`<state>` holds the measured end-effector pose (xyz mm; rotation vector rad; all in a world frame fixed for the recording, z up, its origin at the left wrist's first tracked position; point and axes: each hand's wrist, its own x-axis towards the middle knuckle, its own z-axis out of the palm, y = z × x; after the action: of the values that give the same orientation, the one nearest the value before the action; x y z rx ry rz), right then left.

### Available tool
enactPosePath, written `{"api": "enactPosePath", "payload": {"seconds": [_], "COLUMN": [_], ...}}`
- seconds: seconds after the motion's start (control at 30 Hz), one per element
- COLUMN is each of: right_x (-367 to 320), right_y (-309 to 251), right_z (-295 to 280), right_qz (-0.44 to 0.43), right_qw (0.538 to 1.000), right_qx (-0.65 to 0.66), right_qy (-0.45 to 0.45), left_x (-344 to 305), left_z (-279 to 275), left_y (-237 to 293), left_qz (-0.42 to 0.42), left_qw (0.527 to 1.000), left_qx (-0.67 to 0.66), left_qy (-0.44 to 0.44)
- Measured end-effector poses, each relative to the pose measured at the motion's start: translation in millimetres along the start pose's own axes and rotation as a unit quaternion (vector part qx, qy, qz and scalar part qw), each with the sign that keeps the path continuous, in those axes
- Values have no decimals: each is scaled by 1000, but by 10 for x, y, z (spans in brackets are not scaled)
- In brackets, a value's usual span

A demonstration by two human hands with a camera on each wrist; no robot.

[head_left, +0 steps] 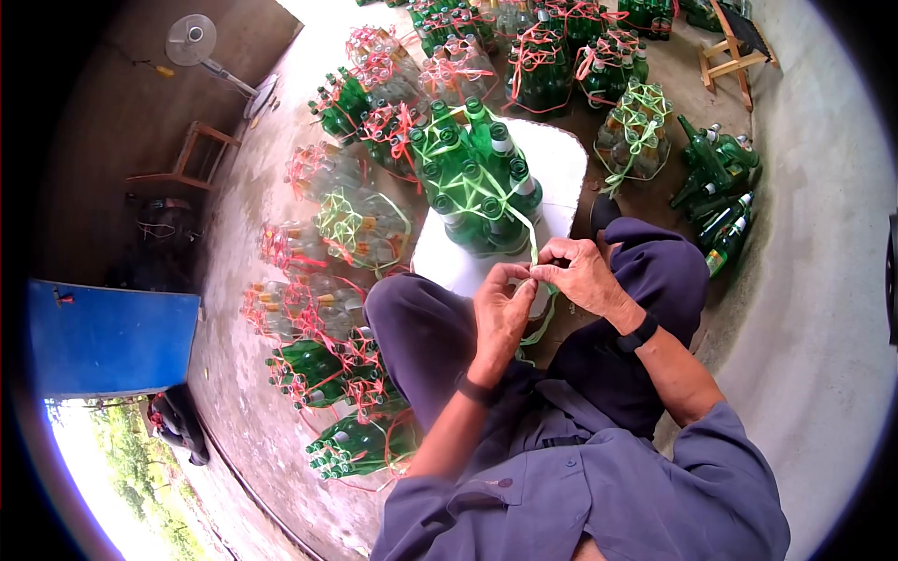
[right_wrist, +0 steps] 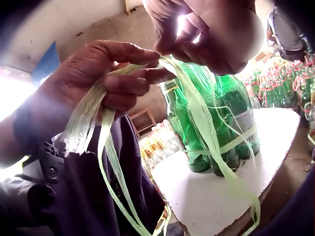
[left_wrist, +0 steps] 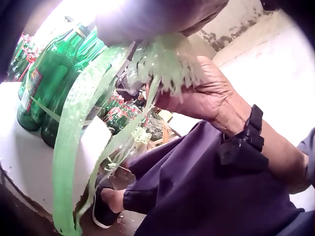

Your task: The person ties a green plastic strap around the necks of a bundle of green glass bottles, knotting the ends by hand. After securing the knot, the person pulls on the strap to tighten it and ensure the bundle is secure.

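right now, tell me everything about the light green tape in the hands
The light green tape is flat, thin and plastic-looking, with a shredded end. It forms a net over the necks of the upright green bottles and a band round their sides. One length runs to the left hand and right hand, which pinch it; loose strands hang below.

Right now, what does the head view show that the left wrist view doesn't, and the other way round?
Only the head view shows the pale fan and the blue panel.

Only the left wrist view shows the frayed ribbon end and a red-marked label on the side of a bundled bottle.

Both show the bundle of green bottles on a white tabletop, and the left hand and right hand at the green ribbon.
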<state>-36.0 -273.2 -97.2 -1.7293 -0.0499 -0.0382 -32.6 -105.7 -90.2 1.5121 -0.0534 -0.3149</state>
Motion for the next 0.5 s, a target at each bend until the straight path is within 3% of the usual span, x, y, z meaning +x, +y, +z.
{"api": "enactPosePath", "payload": {"seconds": [0.1,0.2,0.27,0.3,0.37,0.5], "right_x": [4,22,29,29,27,26], "right_y": [-12,54,73,67,35,-13], "right_z": [-17,-5,6,5,-8,-20], "right_qz": [44,-3,-98,-98,-11,-3], "right_qw": [999,1000,993,993,999,999], "right_qx": [16,4,-38,-38,35,48], "right_qy": [-3,11,50,50,12,15], "left_x": [31,31,31,28,15,22], "left_z": [-9,-8,-76,-97,-115,-36], "left_y": [-25,-7,-8,22,86,66], "left_qz": [9,23,-21,-21,-84,-58], "left_qw": [998,998,998,998,994,993], "left_qx": [-55,-55,-24,-24,-33,-90], "left_qy": [-19,-17,-52,-52,-68,-55]}}
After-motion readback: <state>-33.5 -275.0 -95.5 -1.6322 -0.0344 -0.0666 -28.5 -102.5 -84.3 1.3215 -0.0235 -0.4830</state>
